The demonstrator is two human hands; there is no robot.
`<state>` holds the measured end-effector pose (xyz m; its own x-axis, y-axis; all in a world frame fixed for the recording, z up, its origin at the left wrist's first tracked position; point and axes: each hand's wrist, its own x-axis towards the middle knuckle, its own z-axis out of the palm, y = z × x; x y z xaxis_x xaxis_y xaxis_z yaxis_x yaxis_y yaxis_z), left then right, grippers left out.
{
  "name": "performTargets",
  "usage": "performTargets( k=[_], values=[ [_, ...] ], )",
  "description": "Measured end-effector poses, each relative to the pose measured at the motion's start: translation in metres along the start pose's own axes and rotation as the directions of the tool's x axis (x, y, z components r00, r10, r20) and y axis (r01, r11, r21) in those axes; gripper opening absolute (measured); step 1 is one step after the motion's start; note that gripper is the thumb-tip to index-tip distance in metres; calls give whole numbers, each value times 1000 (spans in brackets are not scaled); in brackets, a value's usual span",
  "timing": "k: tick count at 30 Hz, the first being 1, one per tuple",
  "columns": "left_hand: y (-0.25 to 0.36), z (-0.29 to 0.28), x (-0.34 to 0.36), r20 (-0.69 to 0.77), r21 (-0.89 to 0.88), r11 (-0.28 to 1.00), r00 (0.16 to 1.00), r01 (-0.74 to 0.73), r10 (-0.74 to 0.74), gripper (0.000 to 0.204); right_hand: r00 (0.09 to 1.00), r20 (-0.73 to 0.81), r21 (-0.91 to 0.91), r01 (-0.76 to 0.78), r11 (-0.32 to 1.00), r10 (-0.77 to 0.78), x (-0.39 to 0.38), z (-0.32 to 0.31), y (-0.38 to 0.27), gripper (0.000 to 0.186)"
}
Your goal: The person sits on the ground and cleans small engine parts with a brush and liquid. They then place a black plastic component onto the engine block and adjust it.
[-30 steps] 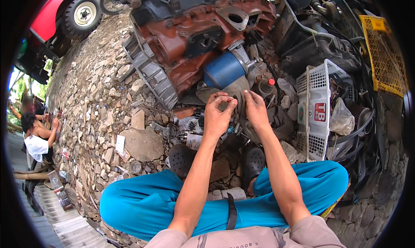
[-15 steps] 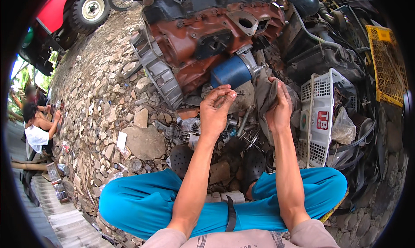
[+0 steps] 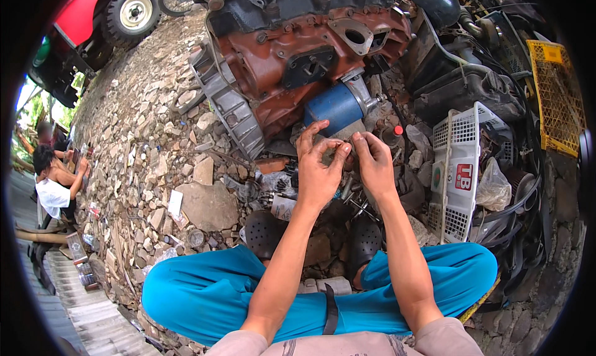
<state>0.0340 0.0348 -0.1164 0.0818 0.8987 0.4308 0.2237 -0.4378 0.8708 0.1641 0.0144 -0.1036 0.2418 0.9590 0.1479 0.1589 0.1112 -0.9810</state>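
Pinching near mid-frame, the left hand (image 3: 320,168) and right hand (image 3: 376,168) each have thumb and finger together, perhaps on a hidden small part, likely light, stiff, best held by its edges.

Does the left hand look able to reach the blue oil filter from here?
Probably yes: the left hand appears just this side of the blue oil filter on the red-brown engine block, with nothing evident between, though depth is hard to judge.
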Motion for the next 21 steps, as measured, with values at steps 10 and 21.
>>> performTargets(
  k=[10, 21],
  values=[
    [3, -5, 9, 168, -503, 828, 968, 247, -187, 17, 952, -286, 340, -4, 941, 107, 11, -13, 4, 27],
    [5, -22, 11, 522, -636, 327, 702, 699, -484, 25, 977, -207, 249, 10, 968, 43, 9, -14, -7, 22]
  ],
)
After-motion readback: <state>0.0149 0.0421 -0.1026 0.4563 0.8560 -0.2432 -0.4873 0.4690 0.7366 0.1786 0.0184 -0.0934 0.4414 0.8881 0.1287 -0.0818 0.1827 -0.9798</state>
